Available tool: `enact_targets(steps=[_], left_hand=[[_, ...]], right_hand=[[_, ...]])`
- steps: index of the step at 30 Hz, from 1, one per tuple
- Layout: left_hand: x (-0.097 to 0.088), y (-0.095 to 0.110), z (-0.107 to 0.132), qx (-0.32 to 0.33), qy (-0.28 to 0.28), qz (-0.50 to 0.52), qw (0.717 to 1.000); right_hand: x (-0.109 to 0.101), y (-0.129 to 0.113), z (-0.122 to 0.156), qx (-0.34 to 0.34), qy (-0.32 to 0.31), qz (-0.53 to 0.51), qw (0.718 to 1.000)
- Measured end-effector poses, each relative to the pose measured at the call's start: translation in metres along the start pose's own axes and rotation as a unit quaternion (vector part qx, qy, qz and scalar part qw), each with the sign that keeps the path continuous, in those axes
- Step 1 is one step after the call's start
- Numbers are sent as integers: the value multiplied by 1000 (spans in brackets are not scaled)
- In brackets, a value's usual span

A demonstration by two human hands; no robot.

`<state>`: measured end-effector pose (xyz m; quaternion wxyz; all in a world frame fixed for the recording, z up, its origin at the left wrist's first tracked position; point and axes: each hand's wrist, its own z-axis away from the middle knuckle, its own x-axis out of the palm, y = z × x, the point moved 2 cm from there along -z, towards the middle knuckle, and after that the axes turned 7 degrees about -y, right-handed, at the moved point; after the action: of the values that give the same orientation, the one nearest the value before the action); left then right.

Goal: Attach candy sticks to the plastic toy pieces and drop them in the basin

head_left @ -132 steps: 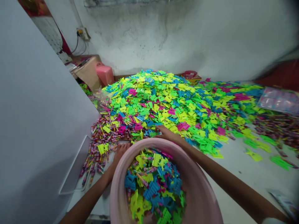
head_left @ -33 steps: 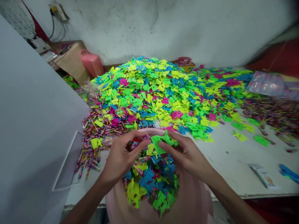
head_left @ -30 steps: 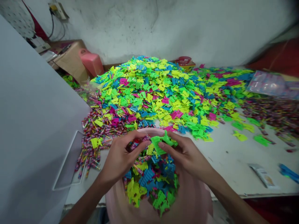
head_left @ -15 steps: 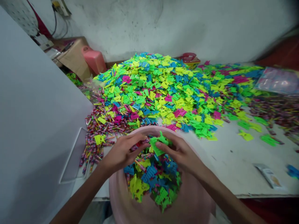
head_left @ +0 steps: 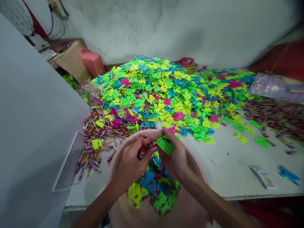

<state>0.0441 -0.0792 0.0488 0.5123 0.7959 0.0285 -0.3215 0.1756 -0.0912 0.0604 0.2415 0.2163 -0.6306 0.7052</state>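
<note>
The right hand (head_left: 174, 158) is pinching a green piece (head_left: 165, 144) in closed fingertips. The left hand (head_left: 129, 161) is gripping a candy stick (head_left: 142, 152) just beside it, apparently so the two meet, directly above the basin (head_left: 198, 163).

Right hand (head_left: 174, 158) pinches a bright green ribbed piece (head_left: 165, 144); left hand (head_left: 128, 163) holds a red-and-pink candy stick (head_left: 142, 152). The basin (head_left: 142, 220) is pale pink. At twelve o'clock, the heap (head_left: 161, 91) mixes neon yellow, green, blue and magenta. At nine o'clock, multicoloured striped sticks (head_left: 95, 152) lie on the white bench (head_left: 225, 171).
</note>
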Motion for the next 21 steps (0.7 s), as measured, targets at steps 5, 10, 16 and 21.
enact_targets(steps=[5, 10, 16, 21], left_hand=[[1, -2, 10, 54, -19, -79, 995], [4, -5, 11, 119, -14, -114, 986], [10, -9, 11, 142, -15, -169, 975], [18, -3, 14, 180, -6, -237, 955]], right_hand=[[4, 9, 2, -8, 54, -33, 998], [3, 18, -1, 14, 83, -46, 995], [2, 22, -5, 33, 98, -53, 993], [2, 25, -7, 29, 114, -66, 991]])
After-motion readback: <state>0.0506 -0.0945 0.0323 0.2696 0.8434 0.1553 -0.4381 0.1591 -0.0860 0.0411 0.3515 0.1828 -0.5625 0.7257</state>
